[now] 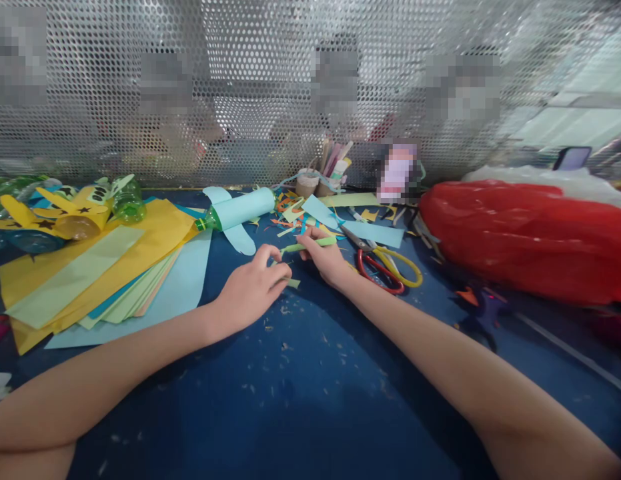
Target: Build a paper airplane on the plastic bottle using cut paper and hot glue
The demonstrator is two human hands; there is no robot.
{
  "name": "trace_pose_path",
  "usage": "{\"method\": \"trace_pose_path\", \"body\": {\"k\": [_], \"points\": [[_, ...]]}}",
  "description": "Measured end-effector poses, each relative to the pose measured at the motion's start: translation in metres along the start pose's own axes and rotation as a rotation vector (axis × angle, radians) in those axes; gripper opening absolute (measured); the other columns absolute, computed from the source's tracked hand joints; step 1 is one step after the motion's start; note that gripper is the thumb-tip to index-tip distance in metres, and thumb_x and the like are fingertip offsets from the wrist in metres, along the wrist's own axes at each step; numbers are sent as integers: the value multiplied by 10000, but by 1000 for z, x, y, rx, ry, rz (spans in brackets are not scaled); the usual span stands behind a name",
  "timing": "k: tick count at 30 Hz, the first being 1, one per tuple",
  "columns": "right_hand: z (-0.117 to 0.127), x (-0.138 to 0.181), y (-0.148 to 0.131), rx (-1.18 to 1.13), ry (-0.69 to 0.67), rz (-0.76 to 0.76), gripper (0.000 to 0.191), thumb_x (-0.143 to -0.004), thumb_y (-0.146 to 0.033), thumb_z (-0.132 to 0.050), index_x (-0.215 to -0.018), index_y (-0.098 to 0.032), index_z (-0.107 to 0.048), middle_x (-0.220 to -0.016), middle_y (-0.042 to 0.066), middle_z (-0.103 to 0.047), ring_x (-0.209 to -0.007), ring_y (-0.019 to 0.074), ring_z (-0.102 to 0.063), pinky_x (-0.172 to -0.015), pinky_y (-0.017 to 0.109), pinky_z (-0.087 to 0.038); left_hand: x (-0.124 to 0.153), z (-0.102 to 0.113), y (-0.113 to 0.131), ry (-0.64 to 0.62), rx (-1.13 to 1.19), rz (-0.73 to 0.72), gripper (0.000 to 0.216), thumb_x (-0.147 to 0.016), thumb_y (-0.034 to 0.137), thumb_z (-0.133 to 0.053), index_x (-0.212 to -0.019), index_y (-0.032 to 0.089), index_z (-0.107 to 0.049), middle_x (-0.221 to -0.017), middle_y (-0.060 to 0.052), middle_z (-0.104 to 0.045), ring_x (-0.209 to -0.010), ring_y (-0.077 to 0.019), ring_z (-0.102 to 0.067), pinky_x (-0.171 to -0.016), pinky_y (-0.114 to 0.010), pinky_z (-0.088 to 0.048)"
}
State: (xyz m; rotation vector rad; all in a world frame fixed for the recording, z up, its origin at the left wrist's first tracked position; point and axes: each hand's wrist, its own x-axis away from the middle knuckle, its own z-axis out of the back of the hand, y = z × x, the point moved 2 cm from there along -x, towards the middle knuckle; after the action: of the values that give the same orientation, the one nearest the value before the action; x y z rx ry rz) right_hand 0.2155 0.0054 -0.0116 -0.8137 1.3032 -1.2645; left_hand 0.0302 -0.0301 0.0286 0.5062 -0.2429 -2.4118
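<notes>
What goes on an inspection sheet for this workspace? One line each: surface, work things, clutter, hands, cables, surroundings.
Surface: blue table, speckled with small pale debris.
Work things: light-green pen-like tool; small pale-green strip.
Clutter: paper scraps, red-and-yellow-handled scissors, paper-wrapped green bottle on its side, coloured paper sheets, red plastic bag.
Hands: right hand grips the tool; left hand is at the strip, contact unclear.
Cables: none identifiable; thin pale rod-like item at right, kind unclear.
Surroundings: perforated metal screen behind; people beyond it, obscured.
</notes>
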Motion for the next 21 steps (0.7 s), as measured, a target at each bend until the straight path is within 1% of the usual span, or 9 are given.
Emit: {"method": "trace_pose_path", "body": {"k": [3,5,8,10,12,14,16,18,21], "points": [[1,-2,3,-27,15,-3,361,-776,-481,-595,-611,-217,-411,-454,-67,-466,-439,84,-383,-486,237,-293,-6,8,-7,101,179,49,178,-893,278,-504,-928,192,-657,-1022,-40,-524,-701,-92,-551,-701,-266,-506],[0,-3,3,-42,23,-6,375,-785,-504,-578,-617,-217,-406,-458,-65,-470,-443,85,-386,-486,235,-296,-9,12,-12,150,293,83,176,-873,298,-542,-916,195,-679,-977,-29,-545,-722,-94,-555,-693,-251,-508],[-1,-4,3,-54,27,-30,387,-788,-547,-556,-637,-223,-408,-459,-63,-462,-442,91,-380,-480,238,-292,-13,17,-17,196,442,139,159,-840,304,-596,-897,212,-712,-960,-23,-583,-755,-99,-569,-677,-239,-505],[-1,-4,3,-53,19,-37,403,-784,-573,-548,-641,-227,-402,-470,-61,-456,-446,94,-376,-479,243,-295,-14,19,-17,202,552,170,142,-821,292,-620,-876,215,-726,-927,-18,-621,-770,-106,-582,-695,-244,-502],[-1,-4,4,-57,11,-32,413,-779,-578,-553,-635,-227,-391,-486,-59,-456,-457,95,-370,-485,245,-302,-14,19,-14,167,709,235,141,-800,292,-643,-862,200,-730,-876,-19,-661,-758,-116,-595,-690,-250,-496],[0,-4,4,-70,6,-23,406,-772,-562,-571,-632,-225,-392,-501,-58,-462,-473,96,-373,-497,245,-311,-12,16,-11,81,888,359,184,-780,323,-662,-880,181,-724,-830,-24,-688,-707,-123,-599,-626,-245,-483],[0,-3,4,-79,2,-21,391,-769,-547,-582,-641,-223,-405,-507,-59,-470,-480,96,-382,-506,245,-316,-11,11,-9,-9,1015,481,236,-770,357,-668,-909,170,-706,-796,-24,-695,-642,-117,-587,-551,-228,-452],[-1,-3,3,-74,-3,-27,388,-776,-547,-578,-645,-222,-412,-492,-62,-469,-469,94,-382,-504,245,-313,-10,4,-9,-66,1041,535,228,-779,342,-657,-913,160,-679,-769,-18,-689,-603,-104,-574,-521,-211,-423],[-2,-2,1,-69,8,-44,396,-777,-555,-579,-641,-222,-412,-457,-65,-464,-442,90,-370,-485,244,-295,-10,-4,-15,-94,930,512,180,-811,297,-608,-915,151,-615,-744,-12,-676,-598,-101,-574,-531,-207,-410]]}}
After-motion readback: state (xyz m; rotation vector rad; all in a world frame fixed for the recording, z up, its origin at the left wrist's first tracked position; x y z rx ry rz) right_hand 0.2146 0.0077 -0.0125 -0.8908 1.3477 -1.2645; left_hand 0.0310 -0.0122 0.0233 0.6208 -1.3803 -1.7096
